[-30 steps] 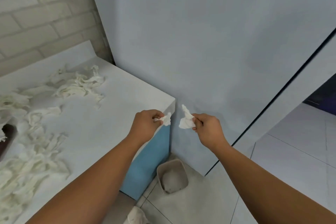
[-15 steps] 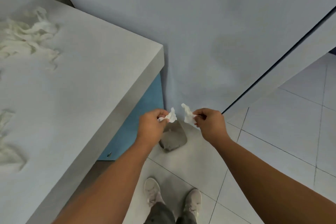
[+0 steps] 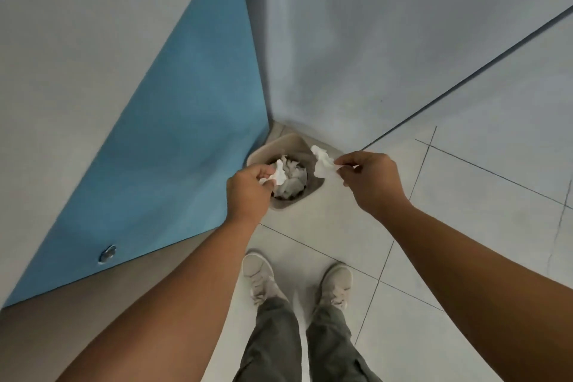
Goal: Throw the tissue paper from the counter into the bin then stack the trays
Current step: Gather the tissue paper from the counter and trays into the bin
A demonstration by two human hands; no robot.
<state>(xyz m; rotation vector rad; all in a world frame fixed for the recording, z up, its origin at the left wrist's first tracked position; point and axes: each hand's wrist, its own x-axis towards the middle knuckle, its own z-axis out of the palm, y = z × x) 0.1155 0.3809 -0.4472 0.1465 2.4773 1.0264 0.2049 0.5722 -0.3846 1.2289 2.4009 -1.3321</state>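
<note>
A small beige bin (image 3: pixel 279 146) stands on the floor in the corner, with crumpled tissue (image 3: pixel 293 178) inside. My left hand (image 3: pixel 248 192) pinches a white tissue piece (image 3: pixel 279 173) right over the bin's opening. My right hand (image 3: pixel 369 180) pinches another white tissue piece (image 3: pixel 322 161) above the bin's right rim. No trays are in view, and the counter's top (image 3: pixel 77 56) shows only as a bare grey slab at the left.
The counter's blue side panel (image 3: pixel 173 164) runs down to the bin, with a round metal fitting (image 3: pixel 107 253) low on it. Pale walls (image 3: pixel 372 40) meet behind the bin. My shoes (image 3: pixel 257 276) stand on the tiled floor (image 3: pixel 465 226).
My view has tipped down from the counter to the floor. Both hands have moved down and forward with their tissue pieces, now over the bin.
</note>
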